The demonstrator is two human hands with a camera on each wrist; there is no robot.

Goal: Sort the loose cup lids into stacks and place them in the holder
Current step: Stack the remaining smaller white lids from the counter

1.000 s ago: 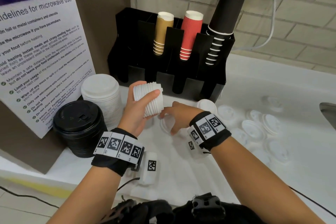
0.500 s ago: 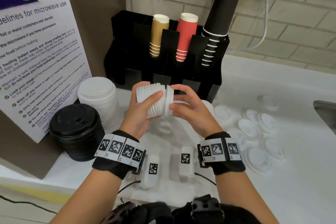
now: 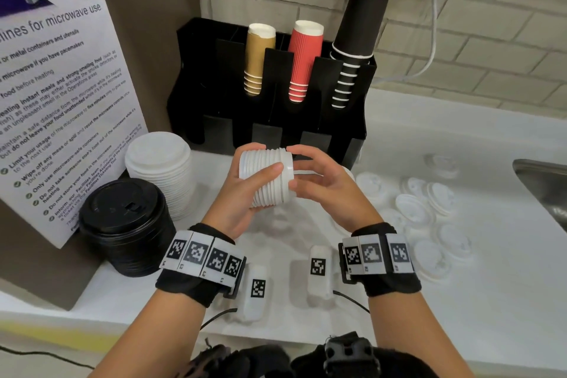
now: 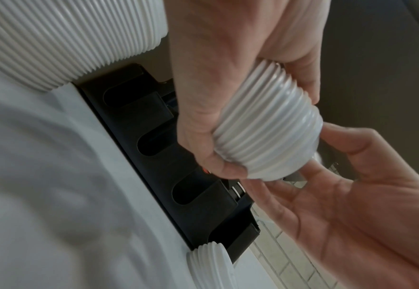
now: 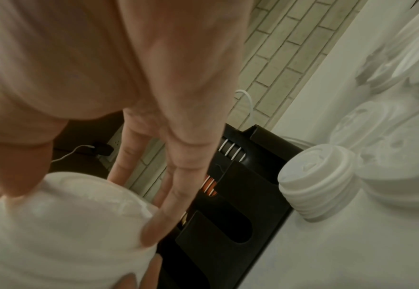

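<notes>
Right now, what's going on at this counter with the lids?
The person's left hand grips a sideways stack of small white lids above the counter, while the right hand pinches its far end, apparently seating another lid. Loose lids lie scattered to the right. A taller white stack and a black stack stand left of the holder, whose front slots show no lids.

A white, finely ridged stack of cup lids (image 3: pixel 265 179) shows against a black cup holder (image 3: pixel 211 101) carrying mustard-brown cups (image 3: pixel 256 52), red ribbed cups (image 3: pixel 305 55) and black cups (image 3: pixel 362 18), all striped with white rims. Nearby are a black lid stack (image 3: pixel 122 224), a white lid stack (image 3: pixel 159 169) and loose white lids (image 3: pixel 414 209) on the white counter (image 3: pixel 460 301). Black wristbands (image 3: pixel 202 264) bear black-and-white square codes.
</notes>
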